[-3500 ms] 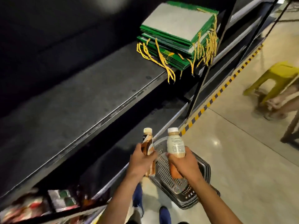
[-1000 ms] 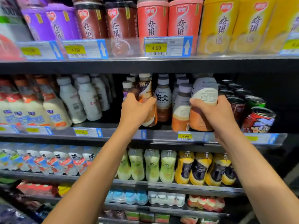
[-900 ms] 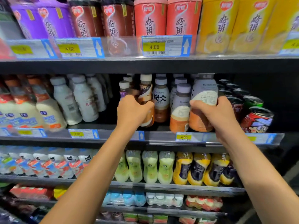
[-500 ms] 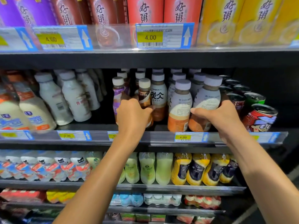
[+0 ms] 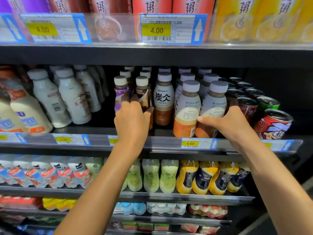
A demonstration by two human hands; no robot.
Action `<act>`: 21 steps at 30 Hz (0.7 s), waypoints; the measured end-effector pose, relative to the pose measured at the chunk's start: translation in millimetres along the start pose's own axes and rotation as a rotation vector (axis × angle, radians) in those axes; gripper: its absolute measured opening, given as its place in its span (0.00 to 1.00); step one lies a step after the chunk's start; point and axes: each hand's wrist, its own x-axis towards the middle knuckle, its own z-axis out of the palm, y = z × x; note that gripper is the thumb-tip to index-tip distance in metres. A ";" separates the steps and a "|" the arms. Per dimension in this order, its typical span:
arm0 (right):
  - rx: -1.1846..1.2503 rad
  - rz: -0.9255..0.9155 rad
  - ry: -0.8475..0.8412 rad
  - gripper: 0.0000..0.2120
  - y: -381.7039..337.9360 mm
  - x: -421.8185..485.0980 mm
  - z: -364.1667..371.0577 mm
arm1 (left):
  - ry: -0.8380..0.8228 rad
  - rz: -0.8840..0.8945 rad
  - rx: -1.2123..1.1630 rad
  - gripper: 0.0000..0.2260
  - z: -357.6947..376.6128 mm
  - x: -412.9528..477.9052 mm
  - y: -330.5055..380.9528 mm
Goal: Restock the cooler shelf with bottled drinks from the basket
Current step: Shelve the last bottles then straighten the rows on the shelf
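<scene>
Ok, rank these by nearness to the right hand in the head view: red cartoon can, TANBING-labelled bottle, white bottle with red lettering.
1. Red cartoon can, just right of the right hand.
2. TANBING-labelled bottle, to its left, mid-shelf.
3. White bottle with red lettering, far left.

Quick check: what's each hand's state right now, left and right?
Left hand: closed around the slim brown-label bottle.
Right hand: closed around the wide orange-bottomed bottle.

The left hand hides the brown bottle's lower half. Top-shelf cans are cut off; far-left bottles blur.
</scene>
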 end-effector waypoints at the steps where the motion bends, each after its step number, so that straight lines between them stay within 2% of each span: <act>1: -0.009 0.003 -0.004 0.18 -0.4 0.4 -0.5 | 0.000 0.005 0.012 0.18 0.2 1.5 -0.9; 6: -0.046 0.000 -0.033 0.19 0.1 0.9 -1.8 | 0.007 -0.003 -0.037 0.20 4.8 3.6 -7.1; 10: -0.069 0.015 -0.021 0.23 0.9 -0.5 -2.2 | 0.011 -0.043 -0.097 0.18 3.3 2.1 -8.1; 12: -0.098 0.019 -0.021 0.29 -1.4 -2.6 -2.8 | 0.023 -0.042 -0.107 0.17 0.0 -0.6 -7.4; 14: -0.126 0.021 0.047 0.38 -4.2 -8.5 -4.5 | 0.068 -0.019 -0.114 0.18 -3.7 -7.0 -4.2; 15: -0.134 -0.007 0.121 0.38 -6.7 -13.4 -5.6 | 0.089 0.005 -0.131 0.18 -4.4 -11.7 -1.8; 18: -0.124 -0.166 0.343 0.28 -13.0 -29.6 -8.8 | 0.037 0.082 -0.335 0.16 -0.8 -30.5 11.2; 21: -0.201 -0.201 0.339 0.30 -11.6 -34.5 -11.5 | -0.107 0.083 -0.518 0.19 11.6 -44.8 26.5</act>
